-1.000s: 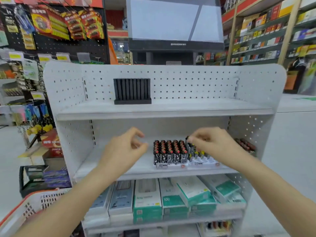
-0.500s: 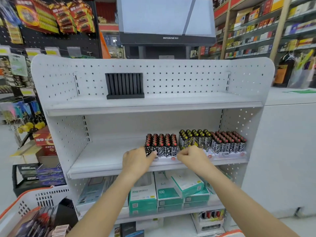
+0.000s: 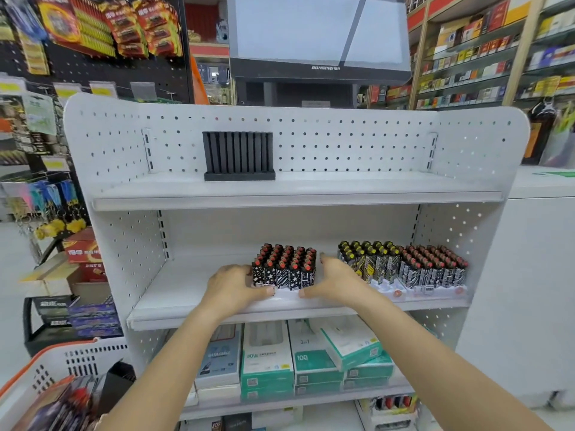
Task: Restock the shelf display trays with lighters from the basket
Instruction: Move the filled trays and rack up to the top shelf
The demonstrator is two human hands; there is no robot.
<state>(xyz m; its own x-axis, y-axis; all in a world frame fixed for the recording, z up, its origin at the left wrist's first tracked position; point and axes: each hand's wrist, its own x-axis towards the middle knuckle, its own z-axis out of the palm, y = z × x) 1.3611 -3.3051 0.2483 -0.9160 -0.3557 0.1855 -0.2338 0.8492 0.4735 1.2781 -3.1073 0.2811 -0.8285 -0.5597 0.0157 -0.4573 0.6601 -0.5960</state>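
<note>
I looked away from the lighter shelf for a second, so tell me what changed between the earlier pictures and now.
Both hands came down from the lighter tops to the front tray. The left hand and right hand now hold the star-patterned lighter tray at its two sides, and it sits further left, with a gap to the yellow-capped lighters. The black rack on the top shelf and the basket stayed put.

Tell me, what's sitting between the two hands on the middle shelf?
In the head view, a tray of red-topped star-pattern lighters stands between the left hand and the right hand, which hold its sides.
</note>
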